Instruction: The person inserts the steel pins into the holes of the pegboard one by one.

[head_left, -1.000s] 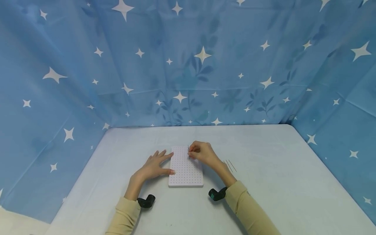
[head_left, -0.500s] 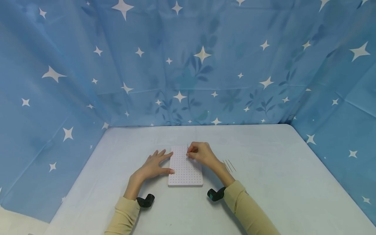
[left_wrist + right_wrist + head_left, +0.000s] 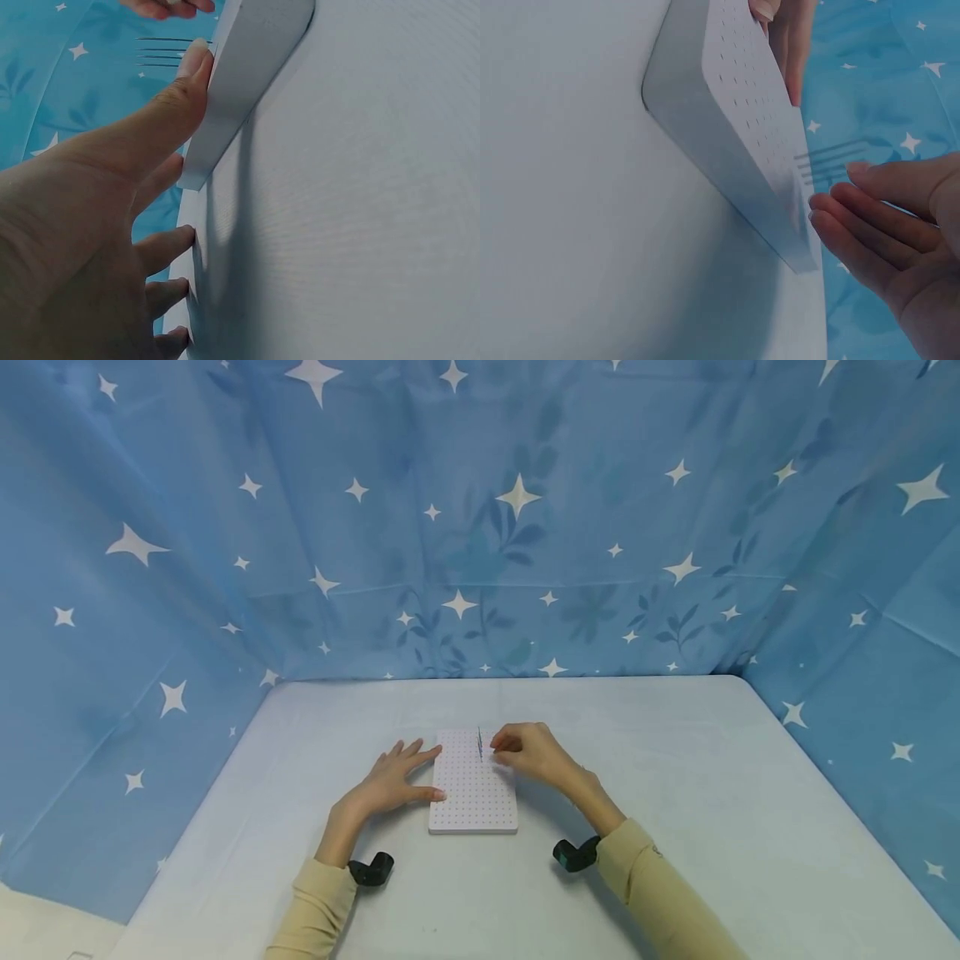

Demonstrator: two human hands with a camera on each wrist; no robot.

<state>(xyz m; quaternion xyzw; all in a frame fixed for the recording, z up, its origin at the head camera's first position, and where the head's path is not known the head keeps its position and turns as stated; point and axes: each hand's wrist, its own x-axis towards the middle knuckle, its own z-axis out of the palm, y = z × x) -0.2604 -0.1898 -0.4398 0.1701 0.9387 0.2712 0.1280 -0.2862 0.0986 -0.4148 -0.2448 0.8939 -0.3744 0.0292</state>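
The white perforated board [image 3: 473,782] is lying flat on the pale table [image 3: 675,827], just ahead of the person and near the table's middle. The left hand [image 3: 392,783] is sitting at the board's nine o'clock side, fingers spread wide and straight, thumb pressing against the board's left edge. The left wrist view confirms it: the thumb [image 3: 161,120] is lying along the board's [image 3: 240,67] side wall while the other fingers are resting flat on the table [image 3: 360,210].

Over at the board's one o'clock corner, the right hand [image 3: 528,750] is hovering with its fingers loosely curled and pinching nothing. A small cluster of thin metal pins [image 3: 479,742] is standing upright in the holes at the board's twelve o'clock end, just beside those fingertips but apart from them. In the right wrist view the pins [image 3: 829,159] are sticking out of the board [image 3: 735,142] and the right hand's fingers [image 3: 870,217] are lying relaxed near the board's edge; whether they are touching it I cannot tell.

Blue star-printed cloth [image 3: 480,527] is hanging all around the table.
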